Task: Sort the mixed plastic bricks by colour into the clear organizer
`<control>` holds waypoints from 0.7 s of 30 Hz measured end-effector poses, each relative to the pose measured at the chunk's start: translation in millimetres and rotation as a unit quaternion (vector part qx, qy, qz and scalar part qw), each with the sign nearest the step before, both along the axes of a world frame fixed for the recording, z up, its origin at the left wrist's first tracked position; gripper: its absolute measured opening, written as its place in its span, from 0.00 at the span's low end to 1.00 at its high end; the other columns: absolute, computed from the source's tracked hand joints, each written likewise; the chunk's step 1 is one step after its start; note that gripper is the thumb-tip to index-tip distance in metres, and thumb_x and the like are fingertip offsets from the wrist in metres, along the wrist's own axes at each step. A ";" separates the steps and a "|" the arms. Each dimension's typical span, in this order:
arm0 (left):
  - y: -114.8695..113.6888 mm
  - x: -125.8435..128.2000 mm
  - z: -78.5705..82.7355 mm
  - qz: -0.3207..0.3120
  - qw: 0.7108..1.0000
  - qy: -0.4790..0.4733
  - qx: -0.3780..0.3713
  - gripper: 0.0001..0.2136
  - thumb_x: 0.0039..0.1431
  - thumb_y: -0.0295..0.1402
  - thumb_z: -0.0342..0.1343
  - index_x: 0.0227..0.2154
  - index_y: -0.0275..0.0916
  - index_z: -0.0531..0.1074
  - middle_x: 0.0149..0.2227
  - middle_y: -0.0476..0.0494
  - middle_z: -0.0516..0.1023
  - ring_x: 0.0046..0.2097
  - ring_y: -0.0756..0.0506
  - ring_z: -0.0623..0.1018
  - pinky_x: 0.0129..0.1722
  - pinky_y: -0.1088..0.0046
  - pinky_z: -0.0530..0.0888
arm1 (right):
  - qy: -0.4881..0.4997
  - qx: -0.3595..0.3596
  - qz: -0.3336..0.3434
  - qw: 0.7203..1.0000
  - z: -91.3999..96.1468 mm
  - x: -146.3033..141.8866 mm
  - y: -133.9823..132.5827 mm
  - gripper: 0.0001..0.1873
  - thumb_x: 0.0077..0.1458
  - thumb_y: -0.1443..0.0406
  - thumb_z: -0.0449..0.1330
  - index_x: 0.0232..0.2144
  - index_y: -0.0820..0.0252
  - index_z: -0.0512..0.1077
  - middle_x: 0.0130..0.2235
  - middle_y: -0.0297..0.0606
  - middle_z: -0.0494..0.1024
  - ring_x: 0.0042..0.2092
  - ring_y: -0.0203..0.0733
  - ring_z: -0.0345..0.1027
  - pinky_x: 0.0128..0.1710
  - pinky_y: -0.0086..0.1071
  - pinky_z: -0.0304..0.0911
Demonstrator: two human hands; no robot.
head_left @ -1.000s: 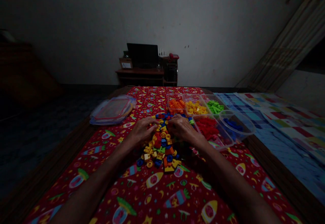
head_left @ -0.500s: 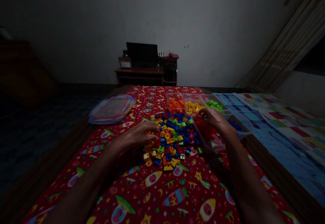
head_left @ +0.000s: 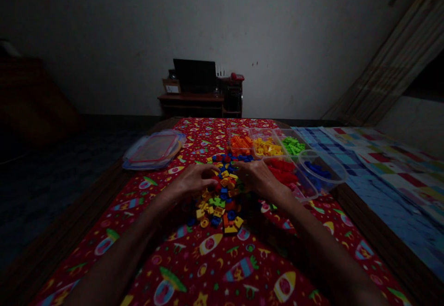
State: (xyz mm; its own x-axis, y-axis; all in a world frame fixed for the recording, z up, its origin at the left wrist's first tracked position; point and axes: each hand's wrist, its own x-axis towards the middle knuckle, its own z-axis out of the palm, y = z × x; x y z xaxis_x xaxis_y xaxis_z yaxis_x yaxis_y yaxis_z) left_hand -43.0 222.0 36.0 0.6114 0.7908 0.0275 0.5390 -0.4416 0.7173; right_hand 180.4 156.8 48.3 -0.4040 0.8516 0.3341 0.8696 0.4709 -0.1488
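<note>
A heap of small plastic bricks (head_left: 222, 202) in red, blue, yellow, orange and green lies on a red patterned cloth (head_left: 222, 259). My left hand (head_left: 196, 179) rests on the heap's left side with its fingers curled into the bricks. On the right side my right hand (head_left: 255, 176) lies the same way, fingers bent down among the pieces. What each hand pinches is hidden. Just to the right stand clear containers: red bricks (head_left: 282, 167), blue bricks (head_left: 317, 169), orange (head_left: 241, 144), yellow (head_left: 267, 147) and green (head_left: 294, 145).
A stack of clear lids (head_left: 154, 149) lies at the left on the cloth. The table's wooden edge (head_left: 378, 232) runs along the right, with a checked blue mat (head_left: 398, 190) beyond. A dark desk with a monitor (head_left: 196, 86) stands against the far wall.
My right hand has come back left from over the red-brick container to the heap. My left hand has stayed on the heap's left side, shifting slightly.
</note>
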 end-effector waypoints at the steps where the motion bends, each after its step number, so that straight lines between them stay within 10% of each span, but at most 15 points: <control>1: 2.4 1.0 -2.8 0.017 0.999 -0.037 -0.030 0.18 0.45 0.39 0.60 0.40 0.38 0.73 0.29 0.50 0.77 0.32 0.46 0.77 0.33 0.72 0.72 | 0.005 0.001 0.019 1.000 -2.5 -4.1 -0.7 0.15 0.60 0.64 0.52 0.48 0.58 0.70 0.31 0.39 0.76 0.29 0.35 0.64 0.28 0.28 0.46; 9: 0.2 19.1 -24.7 0.011 0.976 -0.171 -0.132 0.29 0.46 0.40 0.59 0.51 0.35 0.65 0.26 0.50 0.76 0.28 0.47 0.77 0.28 0.72 0.73 | -0.031 -0.014 0.036 0.999 -7.9 -23.4 -2.4 0.10 0.60 0.64 0.54 0.42 0.58 0.72 0.36 0.41 0.77 0.34 0.37 0.68 0.29 0.28 0.48; 16: 11.9 -1.4 -14.4 0.108 0.985 -0.063 0.122 0.17 0.56 0.44 0.50 0.39 0.38 0.76 0.39 0.43 0.80 0.40 0.42 0.78 0.41 0.68 0.73 | -0.069 -0.017 -0.165 0.984 18.6 35.1 6.4 0.14 0.60 0.62 0.50 0.41 0.60 0.73 0.33 0.44 0.78 0.32 0.40 0.69 0.27 0.30 0.48; 21: 38.1 -15.7 -25.3 0.142 0.979 -0.026 0.141 0.17 0.58 0.40 0.48 0.41 0.37 0.76 0.43 0.41 0.80 0.42 0.41 0.78 0.44 0.67 0.73 | -0.090 -0.117 -0.277 0.949 34.2 86.0 3.4 0.13 0.56 0.61 0.55 0.37 0.62 0.76 0.37 0.48 0.78 0.36 0.45 0.70 0.28 0.30 0.52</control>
